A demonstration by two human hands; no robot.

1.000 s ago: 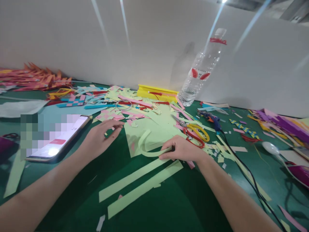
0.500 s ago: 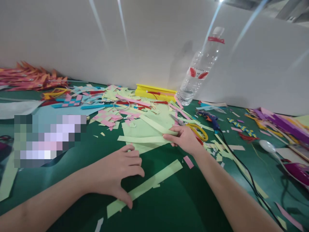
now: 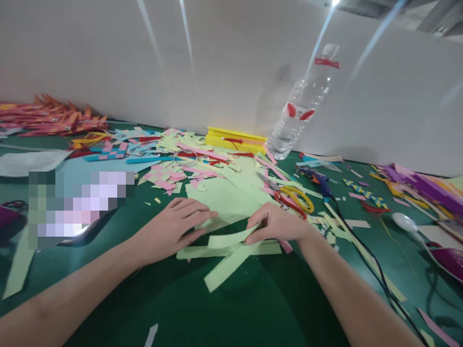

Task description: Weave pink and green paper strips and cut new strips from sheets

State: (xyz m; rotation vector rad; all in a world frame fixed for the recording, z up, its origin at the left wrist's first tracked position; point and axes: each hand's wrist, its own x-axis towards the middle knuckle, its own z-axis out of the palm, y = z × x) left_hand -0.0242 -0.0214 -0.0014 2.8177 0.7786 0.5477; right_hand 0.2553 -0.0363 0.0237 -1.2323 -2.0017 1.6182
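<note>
My right hand (image 3: pixel 278 222) pinches light green paper strips (image 3: pixel 224 271) between thumb and fingers. Two strip ends fan out from that grip, one to the left and one down toward me. Beneath them another green strip (image 3: pixel 190 252) lies across the dark green table. My left hand (image 3: pixel 183 219) is open, its fingers stretched toward the strips and the thumb just above the lying strip's left end. Whether its fingertips touch paper, I cannot tell. Behind both hands is a larger green paper sheet (image 3: pixel 213 193).
Scissors with yellow handles (image 3: pixel 298 198) lie beyond my right hand, near red handles and a corded glue gun (image 3: pixel 318 180). A clear plastic bottle (image 3: pixel 302 106) leans by the wall. Paper scraps (image 3: pixel 164 178) pile up at the back left. A white spoon (image 3: pixel 402 221) is at right.
My right hand has brought the strips nearer to me, over the lying strip. That strip now lies farther back and straighter across. My left hand has moved off it, away from me.
</note>
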